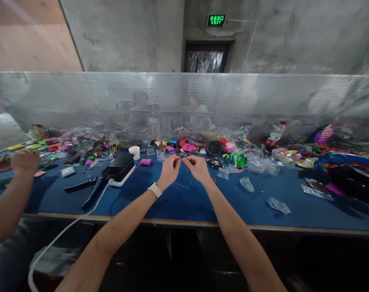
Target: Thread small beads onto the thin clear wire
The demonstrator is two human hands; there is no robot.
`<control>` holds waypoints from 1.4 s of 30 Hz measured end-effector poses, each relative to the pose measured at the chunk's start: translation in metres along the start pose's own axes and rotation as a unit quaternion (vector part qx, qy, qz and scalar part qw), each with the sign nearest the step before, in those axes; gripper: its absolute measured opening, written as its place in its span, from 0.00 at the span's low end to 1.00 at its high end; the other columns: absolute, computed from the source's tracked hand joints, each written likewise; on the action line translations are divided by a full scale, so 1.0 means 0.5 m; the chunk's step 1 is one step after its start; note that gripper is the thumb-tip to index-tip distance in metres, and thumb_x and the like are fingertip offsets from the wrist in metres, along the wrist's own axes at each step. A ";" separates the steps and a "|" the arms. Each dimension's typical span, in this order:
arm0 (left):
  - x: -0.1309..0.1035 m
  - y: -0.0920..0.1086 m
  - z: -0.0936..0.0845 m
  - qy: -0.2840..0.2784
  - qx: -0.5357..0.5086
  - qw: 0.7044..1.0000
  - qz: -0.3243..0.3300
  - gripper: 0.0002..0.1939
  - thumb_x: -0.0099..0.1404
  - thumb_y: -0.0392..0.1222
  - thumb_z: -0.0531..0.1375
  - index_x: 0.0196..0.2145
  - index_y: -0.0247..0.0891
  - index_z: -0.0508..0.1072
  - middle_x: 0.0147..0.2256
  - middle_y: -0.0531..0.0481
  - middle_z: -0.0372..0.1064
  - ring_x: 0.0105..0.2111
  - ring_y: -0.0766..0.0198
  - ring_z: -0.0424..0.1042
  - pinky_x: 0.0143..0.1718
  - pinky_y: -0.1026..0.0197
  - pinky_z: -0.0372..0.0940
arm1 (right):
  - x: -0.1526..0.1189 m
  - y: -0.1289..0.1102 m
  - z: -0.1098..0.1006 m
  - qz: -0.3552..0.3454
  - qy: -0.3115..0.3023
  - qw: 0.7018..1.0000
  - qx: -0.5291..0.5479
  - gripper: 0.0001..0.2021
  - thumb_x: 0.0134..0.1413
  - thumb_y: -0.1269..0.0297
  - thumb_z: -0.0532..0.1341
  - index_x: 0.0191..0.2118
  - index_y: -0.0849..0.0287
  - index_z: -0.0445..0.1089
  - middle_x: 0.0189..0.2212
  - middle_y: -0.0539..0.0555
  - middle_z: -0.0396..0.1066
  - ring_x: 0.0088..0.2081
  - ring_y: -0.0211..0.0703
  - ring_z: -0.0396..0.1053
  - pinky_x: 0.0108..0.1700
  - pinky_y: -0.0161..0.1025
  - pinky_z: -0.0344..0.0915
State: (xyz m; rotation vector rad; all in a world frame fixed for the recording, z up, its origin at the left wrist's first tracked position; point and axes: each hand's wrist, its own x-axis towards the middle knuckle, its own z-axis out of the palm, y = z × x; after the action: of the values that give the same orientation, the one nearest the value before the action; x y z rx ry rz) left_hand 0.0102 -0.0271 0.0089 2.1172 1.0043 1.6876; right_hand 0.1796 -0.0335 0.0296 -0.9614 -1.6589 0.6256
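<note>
Above the blue desk (239,209), apparently pinched a thin pale strand (187,187) in left hand (169,170) and right hand (199,168), judged it light, limp, prone to slip, best gripped near its ends.

Cup (134,153) left of fingers (175,159), bottle (274,136) right; screen (96,93) behind.

Had room over the blue tabletop (181,209) by the near edge, met a thin strand (187,187) mid-table, was hemmed in left by a black device (119,167) and white cable (93,209), right by plastic wrappers (247,184), stopped at back by piled clutter (188,147) and a perforated panel (233,95).
</note>
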 end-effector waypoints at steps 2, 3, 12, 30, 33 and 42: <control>-0.002 0.001 0.000 -0.005 0.007 1.000 0.014 0.10 0.79 0.44 0.56 0.39 0.41 0.72 0.35 0.48 0.73 0.34 0.60 0.72 0.38 0.58 0.65 | 0.001 0.003 0.005 0.015 -0.023 0.999 0.022 0.28 0.60 0.34 0.64 0.25 0.56 0.72 0.16 0.48 0.67 0.20 0.41 0.65 0.27 0.39 0.61; -0.003 0.002 -0.001 -0.007 0.008 1.000 0.026 0.10 0.79 0.44 0.55 0.39 0.41 0.72 0.35 0.48 0.73 0.34 0.60 0.72 0.38 0.57 0.65 | 0.001 0.003 0.008 0.025 -0.035 0.998 0.040 0.29 0.60 0.32 0.64 0.25 0.56 0.71 0.16 0.48 0.66 0.20 0.40 0.64 0.26 0.38 0.60; -0.005 0.008 -0.010 -0.004 0.036 0.996 0.079 0.10 0.80 0.43 0.54 0.40 0.41 0.71 0.37 0.45 0.72 0.39 0.57 0.72 0.43 0.55 0.66 | -0.001 -0.015 0.043 0.117 -0.029 0.977 0.174 0.30 0.50 0.29 0.67 0.26 0.55 0.67 0.18 0.44 0.56 0.18 0.34 0.51 0.20 0.35 0.48; -0.005 -0.004 -0.008 0.018 0.053 0.996 0.068 0.07 0.78 0.40 0.56 0.40 0.39 0.72 0.35 0.48 0.74 0.34 0.62 0.73 0.37 0.60 0.64 | -0.008 0.019 0.016 -0.137 0.023 0.986 -0.094 0.11 0.69 0.57 0.62 0.44 0.55 0.81 0.43 0.58 0.81 0.43 0.51 0.78 0.47 0.47 0.76; -0.003 -0.009 -0.011 0.008 0.061 0.996 0.071 0.06 0.78 0.39 0.56 0.41 0.39 0.72 0.36 0.47 0.75 0.36 0.61 0.74 0.39 0.60 0.66 | -0.004 0.029 0.024 -0.069 -0.018 0.997 -0.009 0.11 0.67 0.56 0.62 0.44 0.56 0.78 0.40 0.56 0.81 0.35 0.47 0.78 0.42 0.45 0.77; 0.000 -0.013 -0.016 0.017 0.053 0.996 0.063 0.07 0.78 0.40 0.56 0.41 0.39 0.72 0.36 0.46 0.75 0.36 0.60 0.75 0.40 0.59 0.67 | -0.001 0.047 0.019 -0.073 -0.039 0.996 -0.045 0.12 0.62 0.62 0.62 0.48 0.56 0.77 0.46 0.57 0.82 0.44 0.49 0.79 0.49 0.45 0.75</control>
State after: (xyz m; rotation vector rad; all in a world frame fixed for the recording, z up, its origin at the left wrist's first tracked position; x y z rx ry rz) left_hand 0.0006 -0.0240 0.0074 2.2707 1.0104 1.7716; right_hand 0.1770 -0.0205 0.0078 -0.8801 -1.8218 0.4985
